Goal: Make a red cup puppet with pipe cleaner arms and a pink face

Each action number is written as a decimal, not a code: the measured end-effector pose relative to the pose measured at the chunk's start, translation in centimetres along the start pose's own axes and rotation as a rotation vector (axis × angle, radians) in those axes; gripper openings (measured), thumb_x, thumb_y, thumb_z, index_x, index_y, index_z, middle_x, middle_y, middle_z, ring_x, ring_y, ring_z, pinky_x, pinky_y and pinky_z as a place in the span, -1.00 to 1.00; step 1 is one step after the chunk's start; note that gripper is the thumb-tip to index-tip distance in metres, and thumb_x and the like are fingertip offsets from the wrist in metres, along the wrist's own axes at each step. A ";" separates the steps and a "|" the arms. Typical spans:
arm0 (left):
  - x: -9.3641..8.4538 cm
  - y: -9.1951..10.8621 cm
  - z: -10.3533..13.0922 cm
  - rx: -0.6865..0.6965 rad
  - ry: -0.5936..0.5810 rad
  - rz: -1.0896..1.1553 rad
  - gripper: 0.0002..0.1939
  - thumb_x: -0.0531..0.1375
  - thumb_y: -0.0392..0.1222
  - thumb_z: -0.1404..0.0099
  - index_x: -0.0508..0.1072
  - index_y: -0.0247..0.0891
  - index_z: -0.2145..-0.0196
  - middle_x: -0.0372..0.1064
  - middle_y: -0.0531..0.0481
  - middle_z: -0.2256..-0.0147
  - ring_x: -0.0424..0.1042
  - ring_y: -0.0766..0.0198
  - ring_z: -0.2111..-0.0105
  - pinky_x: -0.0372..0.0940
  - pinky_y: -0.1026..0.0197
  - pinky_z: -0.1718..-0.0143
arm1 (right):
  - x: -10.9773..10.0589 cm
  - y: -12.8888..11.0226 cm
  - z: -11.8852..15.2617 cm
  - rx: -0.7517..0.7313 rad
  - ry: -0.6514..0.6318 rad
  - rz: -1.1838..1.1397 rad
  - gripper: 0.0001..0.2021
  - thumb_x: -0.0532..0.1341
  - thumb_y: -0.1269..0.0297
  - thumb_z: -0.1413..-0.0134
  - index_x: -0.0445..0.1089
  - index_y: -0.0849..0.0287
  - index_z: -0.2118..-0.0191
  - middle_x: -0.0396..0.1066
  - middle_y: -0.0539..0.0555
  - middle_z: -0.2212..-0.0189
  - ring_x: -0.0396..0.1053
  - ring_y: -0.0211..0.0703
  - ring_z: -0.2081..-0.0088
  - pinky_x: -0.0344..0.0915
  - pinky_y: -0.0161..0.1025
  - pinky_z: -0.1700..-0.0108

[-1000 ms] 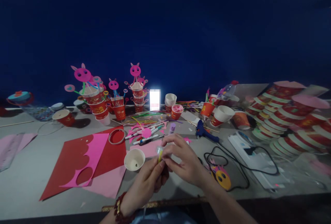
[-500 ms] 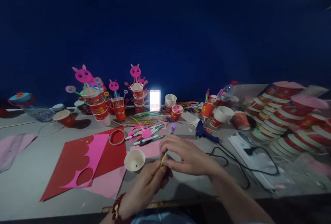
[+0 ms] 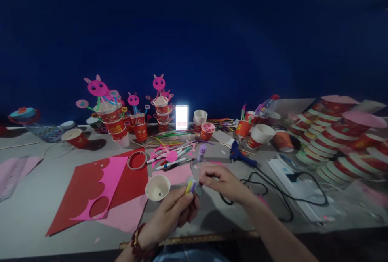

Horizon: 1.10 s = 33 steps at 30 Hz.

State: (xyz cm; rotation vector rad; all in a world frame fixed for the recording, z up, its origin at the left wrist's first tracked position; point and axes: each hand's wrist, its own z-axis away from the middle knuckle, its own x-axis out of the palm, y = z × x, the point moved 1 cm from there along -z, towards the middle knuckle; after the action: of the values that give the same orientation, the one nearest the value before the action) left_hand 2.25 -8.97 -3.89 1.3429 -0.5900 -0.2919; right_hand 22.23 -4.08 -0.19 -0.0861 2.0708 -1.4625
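Note:
My left hand [image 3: 178, 206] is closed round a small yellow-and-purple item [image 3: 191, 187] with a greyish, see-through part at its right; its exact kind does not show. Just right of it, my right hand [image 3: 222, 182] hovers with fingers curled together, apart from the left; anything in its fingertips is too small to make out. A white-lined paper cup [image 3: 158, 188] stands just left of my left hand. Beyond my right hand stands a purple tube [image 3: 201, 152], like a glue stick.
Red card [image 3: 69, 197] and cut pink sheets [image 3: 117, 173] lie at left, with a tape roll [image 3: 137, 160] on them. Pens [image 3: 174, 163] lie mid-table. A blue glue gun [image 3: 241, 155], cables and a power strip [image 3: 291, 187] are at right. Cup figures [image 3: 110, 122] and stacked cups [image 3: 330, 141] stand behind.
My right hand has drawn back from the small item and moved right, so more of the item shows in my left hand. The purple tube is now uncovered.

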 end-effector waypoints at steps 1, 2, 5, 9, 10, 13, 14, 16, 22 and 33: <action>0.0 0.1 0.0 0.000 -0.012 -0.011 -0.56 0.06 0.16 -0.43 0.44 -0.30 0.32 0.26 0.11 0.60 -0.03 0.47 0.69 -0.16 0.31 0.64 | 0.2 0.1 0.0 0.019 -0.011 -0.006 -0.43 0.07 -0.23 -0.28 0.37 0.18 0.49 0.29 -0.03 0.51 0.25 -0.21 0.42 0.18 -0.28 0.35; 0.1 0.3 -0.1 0.000 -0.028 -0.024 -0.55 0.06 0.16 -0.43 0.44 -0.30 0.32 0.26 0.10 0.60 -0.03 0.47 0.68 -0.16 0.31 0.64 | 0.3 0.3 0.0 0.036 -0.013 -0.012 -0.41 0.06 -0.25 -0.27 0.35 0.18 0.52 0.24 -0.05 0.53 0.21 -0.23 0.45 0.15 -0.29 0.38; 0.3 0.7 -0.2 -0.006 -0.087 -0.064 -0.54 0.06 0.16 -0.43 0.45 -0.31 0.32 0.27 0.08 0.58 -0.02 0.46 0.67 -0.15 0.30 0.62 | 0.7 0.6 -0.3 0.083 -0.032 -0.038 -0.40 0.11 -0.26 -0.22 0.26 0.18 0.58 0.12 -0.09 0.57 0.11 -0.27 0.48 0.06 -0.32 0.43; 0.4 0.7 -0.2 -0.011 -0.113 -0.090 -0.53 0.06 0.16 -0.44 0.45 -0.32 0.32 0.26 0.08 0.59 -0.02 0.45 0.66 -0.16 0.29 0.62 | 1.0 1.2 -0.8 0.205 -0.102 -0.116 -0.48 0.29 -0.20 -0.07 0.30 0.19 0.56 0.13 -0.12 0.60 0.09 -0.31 0.51 0.03 -0.35 0.48; 0.4 0.6 -0.2 -0.007 -0.112 -0.098 -0.53 0.05 0.16 -0.45 0.45 -0.32 0.32 0.27 0.08 0.59 -0.02 0.45 0.66 -0.15 0.29 0.62 | 1.0 1.4 -0.8 0.233 -0.119 -0.123 -0.50 0.33 -0.17 -0.04 0.33 0.20 0.55 0.14 -0.12 0.61 0.08 -0.32 0.53 0.02 -0.36 0.50; 0.4 0.3 -0.2 0.007 -0.136 -0.125 -0.53 0.04 0.14 -0.46 0.45 -0.33 0.31 0.28 0.06 0.58 0.02 0.45 0.65 -0.11 0.31 0.61 | 0.9 1.5 -1.0 0.292 -0.153 -0.166 -0.56 0.40 -0.10 0.03 0.38 0.21 0.53 0.18 -0.13 0.63 0.09 -0.34 0.56 0.01 -0.38 0.53; 0.4 0.2 -0.2 0.011 -0.147 -0.136 -0.53 0.03 0.14 -0.46 0.45 -0.34 0.31 0.29 0.06 0.58 0.04 0.45 0.64 -0.10 0.31 0.60 | 1.0 1.5 -1.1 0.313 -0.156 -0.200 -0.57 0.40 -0.08 0.05 0.38 0.21 0.52 0.20 -0.13 0.63 0.10 -0.34 0.57 0.02 -0.38 0.54; 0.5 0.0 -0.2 0.015 -0.163 -0.150 -0.52 0.03 0.14 -0.47 0.45 -0.34 0.32 0.29 0.06 0.58 0.06 0.44 0.64 -0.08 0.32 0.60 | 1.1 1.3 -1.3 0.352 -0.146 -0.261 -0.58 0.42 -0.07 0.08 0.37 0.21 0.51 0.22 -0.13 0.63 0.12 -0.35 0.58 0.04 -0.39 0.54; 0.3 0.0 -0.3 -0.027 -0.177 -0.133 -0.53 0.05 0.13 -0.46 0.47 -0.34 0.32 0.28 0.07 0.60 0.03 0.44 0.66 -0.12 0.31 0.62 | 1.5 0.9 -1.9 0.323 -0.119 -0.293 -0.58 0.44 -0.01 0.15 0.29 0.19 0.56 0.18 -0.13 0.63 0.08 -0.35 0.55 0.02 -0.39 0.53; 0.7 -0.5 -0.3 -0.098 -0.202 -0.068 -0.53 0.10 0.15 -0.42 0.50 -0.33 0.36 0.30 0.07 0.62 0.06 0.45 0.67 -0.12 0.31 0.63 | 1.9 -0.3 -2.5 0.259 -0.090 0.037 -0.70 0.38 0.13 0.06 0.32 0.18 0.56 0.26 -0.10 0.62 0.15 -0.33 0.54 -0.01 -0.39 0.52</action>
State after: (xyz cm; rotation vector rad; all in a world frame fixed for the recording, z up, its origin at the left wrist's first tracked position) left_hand 3.04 -9.18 -4.28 1.2490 -0.6904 -0.5095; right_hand 19.32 -2.79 -0.20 -0.0102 1.7874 -1.6595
